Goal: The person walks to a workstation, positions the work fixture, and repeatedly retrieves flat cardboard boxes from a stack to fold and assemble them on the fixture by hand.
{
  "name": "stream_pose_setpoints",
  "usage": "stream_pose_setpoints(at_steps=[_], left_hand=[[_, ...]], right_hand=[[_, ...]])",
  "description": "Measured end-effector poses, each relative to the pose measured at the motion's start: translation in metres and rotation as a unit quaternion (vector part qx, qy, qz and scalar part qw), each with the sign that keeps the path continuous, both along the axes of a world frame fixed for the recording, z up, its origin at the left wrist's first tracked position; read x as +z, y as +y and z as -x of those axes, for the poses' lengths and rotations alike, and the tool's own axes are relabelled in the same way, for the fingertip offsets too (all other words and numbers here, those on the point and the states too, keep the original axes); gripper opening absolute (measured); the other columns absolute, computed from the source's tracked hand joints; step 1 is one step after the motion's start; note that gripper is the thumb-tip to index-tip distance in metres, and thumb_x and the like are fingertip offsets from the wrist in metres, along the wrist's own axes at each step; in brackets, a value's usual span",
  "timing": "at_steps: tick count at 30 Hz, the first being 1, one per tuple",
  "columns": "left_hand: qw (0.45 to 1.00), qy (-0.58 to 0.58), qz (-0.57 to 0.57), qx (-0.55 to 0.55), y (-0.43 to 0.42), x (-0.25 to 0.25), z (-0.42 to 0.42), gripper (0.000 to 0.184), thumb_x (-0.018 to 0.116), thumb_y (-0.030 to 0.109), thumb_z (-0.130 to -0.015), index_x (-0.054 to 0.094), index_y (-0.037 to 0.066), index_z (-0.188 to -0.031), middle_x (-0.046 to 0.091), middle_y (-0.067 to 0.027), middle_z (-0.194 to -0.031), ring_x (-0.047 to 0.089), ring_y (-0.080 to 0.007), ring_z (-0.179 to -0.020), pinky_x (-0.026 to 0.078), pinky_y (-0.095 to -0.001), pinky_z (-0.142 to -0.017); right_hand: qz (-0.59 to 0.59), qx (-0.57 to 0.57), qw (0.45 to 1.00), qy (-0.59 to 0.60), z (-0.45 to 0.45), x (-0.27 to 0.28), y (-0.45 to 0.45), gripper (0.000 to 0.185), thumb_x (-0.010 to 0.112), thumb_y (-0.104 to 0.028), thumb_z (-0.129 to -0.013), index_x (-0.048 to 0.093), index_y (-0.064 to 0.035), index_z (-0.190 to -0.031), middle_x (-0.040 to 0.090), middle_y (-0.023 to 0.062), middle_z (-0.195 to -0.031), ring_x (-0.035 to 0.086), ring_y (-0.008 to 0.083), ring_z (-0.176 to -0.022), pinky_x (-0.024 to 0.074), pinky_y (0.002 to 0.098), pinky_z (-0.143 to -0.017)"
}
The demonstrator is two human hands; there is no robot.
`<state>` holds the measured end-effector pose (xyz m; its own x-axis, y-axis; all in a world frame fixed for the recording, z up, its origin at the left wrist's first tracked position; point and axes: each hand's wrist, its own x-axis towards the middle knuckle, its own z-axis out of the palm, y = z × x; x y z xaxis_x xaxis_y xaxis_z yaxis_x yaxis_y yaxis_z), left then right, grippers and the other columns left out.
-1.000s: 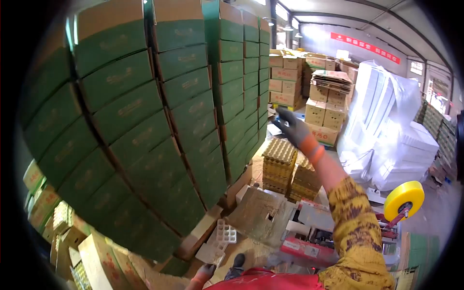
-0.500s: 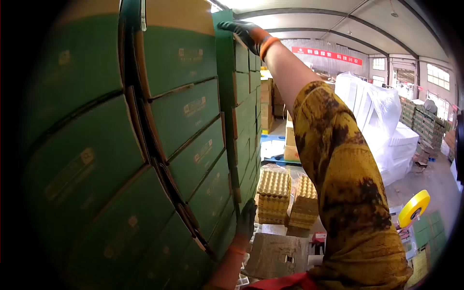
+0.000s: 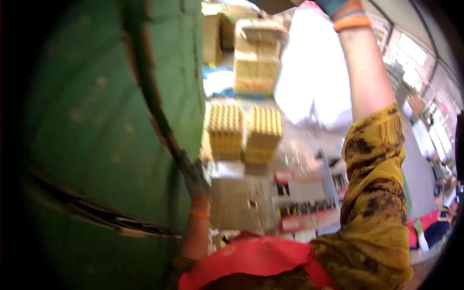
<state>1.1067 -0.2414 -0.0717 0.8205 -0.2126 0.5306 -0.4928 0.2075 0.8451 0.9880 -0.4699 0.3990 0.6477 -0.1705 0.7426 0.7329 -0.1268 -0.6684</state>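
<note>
My left hand [image 3: 195, 180], in a dark glove with an orange cuff, is up against the stack of green cartons [image 3: 111, 130]. Its fingers look stretched out along a carton edge, though motion smears them. Raised high at the upper right is my right hand [image 3: 336, 8], gloved with an orange wristband; the top edge of the view cuts off its fingers. A flat brown-grey piece [image 3: 275, 5] shows just left of it. Whether the hand grips that piece is hidden.
Two piles of yellow egg trays [image 3: 225, 130] stand ahead. Behind them are stacked brown cartons [image 3: 257, 72] and a white wrapped load [image 3: 311, 72]. A flattened cardboard [image 3: 237, 203] and a grey crate [image 3: 333, 181] lie below. Another person [image 3: 427, 229] is at far right.
The view has tilted down and blurred. My right hand has come away from the top of the green stack, moving right. My left hand remains beside the cartons; the brown-grey piece has appeared.
</note>
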Motion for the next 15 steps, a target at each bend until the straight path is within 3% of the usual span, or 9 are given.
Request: stream_pose_setpoints(at_steps=[1,3,4,6,8,10,11,13,15], left_hand=[[0.999,0.03,0.012,-0.021,0.003,-0.001,0.01,0.048,0.048,0.014,-0.096,0.032,-0.004,-0.138,0.035,-0.0156,-0.14,0.036,-0.0226,-0.126,0.03,-0.0308,-0.105],[0.995,0.065,0.016,-0.078,0.003,-0.043,0.025,0.047,0.048,0.019,-0.097,0.035,-0.004,-0.136,0.038,-0.0128,-0.138,0.041,-0.0216,-0.122,0.032,-0.0306,-0.103],[0.991,0.084,0.017,-0.105,0.004,-0.064,0.033,0.047,0.048,0.021,-0.097,0.037,-0.004,-0.135,0.04,-0.0114,-0.137,0.043,-0.0211,-0.119,0.033,-0.0306,-0.102],[0.969,0.195,-0.05,-0.146,0.009,-0.091,0.053,0.049,0.049,0.024,-0.097,0.038,-0.004,-0.135,0.041,-0.011,-0.138,0.044,-0.0205,-0.12,0.034,-0.0303,-0.103],[0.963,0.096,-0.208,-0.146,0.015,-0.138,0.057,0.05,0.05,0.026,-0.097,0.038,-0.003,-0.136,0.041,-0.0114,-0.138,0.043,-0.0201,-0.121,0.034,-0.0298,-0.103],[0.942,0.253,-0.125,-0.183,0.033,-0.209,0.048,0.055,0.054,0.024,-0.094,0.033,-0.001,-0.138,0.038,-0.0112,-0.14,0.042,-0.0215,-0.123,0.034,-0.0313,-0.104],[0.921,0.328,-0.084,-0.194,0.044,-0.242,0.043,0.058,0.057,0.024,-0.093,0.031,0.0,-0.14,0.037,-0.0112,-0.141,0.042,-0.0221,-0.124,0.034,-0.032,-0.104],[0.907,0.368,-0.083,-0.187,0.044,-0.247,0.054,0.065,0.061,0.019,-0.089,0.027,0.003,-0.142,0.035,-0.0108,-0.142,0.04,-0.0233,-0.126,0.033,-0.0333,-0.105],[0.927,0.299,-0.165,-0.153,0.028,-0.207,0.077,0.073,0.065,0.01,-0.084,0.023,0.007,-0.143,0.035,-0.0101,-0.141,0.037,-0.0244,-0.128,0.032,-0.0344,-0.107]], right_hand=[[0.075,-0.131,0.988,-0.002,0.019,-0.041,-0.019,0.031,0.048,-0.023,-0.096,0.06,0.0032,-0.108,0.066,0.0096,-0.101,0.061,0.0175,-0.094,0.0485,0.0302,-0.087],[0.25,-0.366,0.897,0.002,0.057,-0.129,-0.057,0.031,0.048,-0.023,-0.096,0.06,0.0031,-0.108,0.066,0.0085,-0.098,0.061,0.0177,-0.091,0.0495,0.0297,-0.084],[0.112,-0.365,0.922,0.069,0.074,-0.174,-0.057,0.027,0.052,-0.019,-0.094,0.06,0.0014,-0.109,0.066,0.0086,-0.099,0.062,0.0173,-0.093,0.0496,0.0292,-0.084],[-0.168,-0.339,0.91,0.169,0.086,-0.262,-0.048,0.024,0.061,-0.012,-0.089,0.061,-0.0022,-0.111,0.066,0.0087,-0.101,0.062,0.0164,-0.096,0.0498,0.0284,-0.083],[-0.224,-0.389,0.865,0.225,0.093,-0.354,-0.055,0.027,0.068,-0.016,-0.085,0.063,-0.0027,-0.107,0.067,0.0058,-0.096,0.062,0.0146,-0.079,0.0504,0.0271,-0.07],[-0.322,-0.322,0.856,0.244,0.096,-0.448,-0.038,0.029,0.07,-0.014,-0.082,0.063,-0.0042,-0.109,0.067,0.004,-0.094,0.059,0.0113,-0.075,0.0483,0.0252,-0.066],[-0.28,-0.334,0.861,0.261,0.098,-0.488,-0.026,0.033,0.069,-0.007,-0.08,0.061,0.0003,-0.111,0.066,0.008,-0.103,0.06,0.0143,-0.091,0.0494,0.0292,-0.08],[-0.247,-0.359,0.871,0.228,0.104,-0.573,-0.004,0.029,0.067,-0.003,-0.079,0.062,-0.0015,-0.107,0.064,0.0112,-0.109,0.055,0.0233,-0.109,0.0437,0.0341,-0.093],[-0.104,-0.375,0.882,0.267,0.123,-0.614,0.021,0.029,0.067,-0.002,-0.078,0.064,-0.0045,-0.106,0.063,0.0099,-0.113,0.051,0.0271,-0.118,0.0413,0.0365,-0.098]])
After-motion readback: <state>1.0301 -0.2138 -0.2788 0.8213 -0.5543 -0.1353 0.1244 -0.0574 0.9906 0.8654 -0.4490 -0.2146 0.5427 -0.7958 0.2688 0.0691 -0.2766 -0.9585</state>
